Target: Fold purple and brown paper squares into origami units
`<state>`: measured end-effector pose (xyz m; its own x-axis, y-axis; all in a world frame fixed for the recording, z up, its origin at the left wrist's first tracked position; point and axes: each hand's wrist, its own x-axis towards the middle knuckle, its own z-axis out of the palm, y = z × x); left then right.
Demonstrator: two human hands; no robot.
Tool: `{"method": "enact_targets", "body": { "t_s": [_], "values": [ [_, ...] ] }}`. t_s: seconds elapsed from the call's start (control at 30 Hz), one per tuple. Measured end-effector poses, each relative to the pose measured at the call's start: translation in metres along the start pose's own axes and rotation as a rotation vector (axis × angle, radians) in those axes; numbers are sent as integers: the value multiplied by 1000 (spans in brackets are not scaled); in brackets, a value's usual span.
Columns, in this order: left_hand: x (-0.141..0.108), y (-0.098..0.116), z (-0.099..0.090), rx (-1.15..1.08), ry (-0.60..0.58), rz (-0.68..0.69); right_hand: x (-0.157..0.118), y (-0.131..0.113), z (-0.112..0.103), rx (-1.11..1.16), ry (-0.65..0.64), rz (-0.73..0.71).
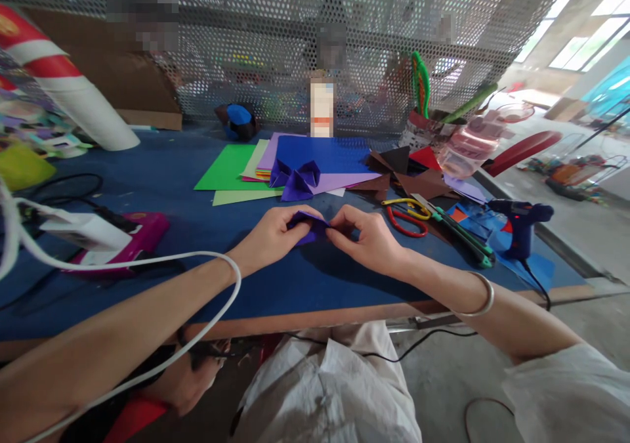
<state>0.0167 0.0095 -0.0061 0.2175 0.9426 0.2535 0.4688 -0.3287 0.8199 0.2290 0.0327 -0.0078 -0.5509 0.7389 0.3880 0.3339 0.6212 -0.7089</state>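
Observation:
A small folded piece of purple paper (309, 233) is held between both hands, a little above the blue tabletop. My left hand (276, 234) is closed on its left side, thumb on top. The fingertips of my right hand (367, 236) pinch its right corner. Part of the paper is hidden behind the fingers. Just beyond the hands stands a folded purple paper shape (296, 179) with pointed flaps. It rests against a stack of coloured sheets, with a blue sheet (319, 154) on top and a green sheet (224, 167) at the left.
Scissors (407, 216), a green utility knife (460, 236) and a glue gun (522, 223) lie to the right, near brown paper scraps (426, 184). On the left sits a magenta power strip (147, 233). A white cable (235, 285) crosses over my left forearm. Perforated metal (275, 56) backs the table.

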Motion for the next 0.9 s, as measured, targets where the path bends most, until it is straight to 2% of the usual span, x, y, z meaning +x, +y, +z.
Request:
{"method": "enact_targets", "body": {
  "t_s": [0.37, 0.6, 0.9],
  "values": [
    [-1, 6, -2, -30, 9, 17, -3, -1, 3, 30, -37, -65],
    [-4, 15, -2, -31, 46, 9, -3, -2, 4, -25, 40, -190],
    [0, 0, 4, -35, 102, -68, 7, 9, 1, 77, 110, 89]
  ]
}}
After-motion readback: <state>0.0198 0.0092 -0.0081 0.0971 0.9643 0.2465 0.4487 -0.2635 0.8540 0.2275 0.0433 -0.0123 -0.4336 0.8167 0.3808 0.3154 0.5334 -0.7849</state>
